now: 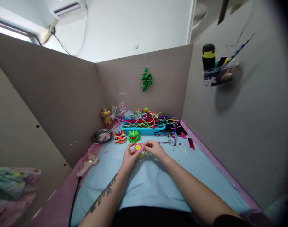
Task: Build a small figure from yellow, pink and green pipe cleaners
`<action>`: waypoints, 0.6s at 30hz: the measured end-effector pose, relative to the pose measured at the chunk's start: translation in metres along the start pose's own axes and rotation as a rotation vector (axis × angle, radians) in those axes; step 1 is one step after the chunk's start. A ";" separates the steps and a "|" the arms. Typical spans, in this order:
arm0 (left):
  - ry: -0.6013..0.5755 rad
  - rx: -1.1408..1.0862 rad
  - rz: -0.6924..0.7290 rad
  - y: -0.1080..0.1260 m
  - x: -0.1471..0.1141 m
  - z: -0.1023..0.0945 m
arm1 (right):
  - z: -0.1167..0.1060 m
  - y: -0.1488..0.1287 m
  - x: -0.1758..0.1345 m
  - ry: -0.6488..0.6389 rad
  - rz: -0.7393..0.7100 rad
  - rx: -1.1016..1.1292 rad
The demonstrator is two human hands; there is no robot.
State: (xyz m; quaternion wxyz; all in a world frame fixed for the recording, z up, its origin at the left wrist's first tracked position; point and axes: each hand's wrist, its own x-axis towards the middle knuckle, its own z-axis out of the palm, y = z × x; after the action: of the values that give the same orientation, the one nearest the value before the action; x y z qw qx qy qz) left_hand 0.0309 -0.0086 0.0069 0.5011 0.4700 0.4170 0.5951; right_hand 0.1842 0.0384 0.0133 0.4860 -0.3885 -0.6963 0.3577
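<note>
We see pink/yellow craft pc [138, 147] btwn hands: L hand [129, 155] grips its L side, R hand [155, 148] pinching R edge.

Far grey partition [125, 78]: green bobbled hanging ornament [146, 80]
Right grey partition [238, 148]: clear plastic box [208, 82]
Far white wall [139, 25]: white air conditioner [66, 8]

There are two hands, left hand [130, 155] and right hand [155, 148], one pink-and-yellow piece [138, 147], two animal-faced figures [134, 136], one glue gun [87, 165], one metal bowl [96, 136], one blue tray [144, 130], one pair of scissors [167, 142], one hanging ornament [146, 80], one air conditioner [66, 6], and fuzzy stems [146, 120] too many to count
</note>
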 end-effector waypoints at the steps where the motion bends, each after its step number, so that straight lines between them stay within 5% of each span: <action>1: -0.003 -0.004 0.007 -0.001 0.000 0.000 | 0.000 0.002 0.002 0.015 0.011 -0.006; 4: 0.000 -0.004 0.011 -0.001 0.001 0.000 | -0.002 0.006 0.004 0.024 0.058 -0.001; 8: 0.020 0.006 0.007 0.001 0.000 0.001 | -0.002 0.009 0.002 -0.119 0.138 0.089; 13: 0.045 -0.001 0.029 0.003 0.000 0.001 | 0.000 0.014 -0.003 -0.260 0.015 0.055; 18: 0.042 -0.014 0.020 0.002 0.000 0.000 | 0.005 0.013 -0.004 -0.230 -0.058 0.004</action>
State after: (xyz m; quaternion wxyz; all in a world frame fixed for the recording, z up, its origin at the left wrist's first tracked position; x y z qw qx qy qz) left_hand 0.0306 -0.0088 0.0092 0.4895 0.4582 0.4184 0.6127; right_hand 0.1825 0.0403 -0.0014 0.4137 -0.3237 -0.7578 0.3871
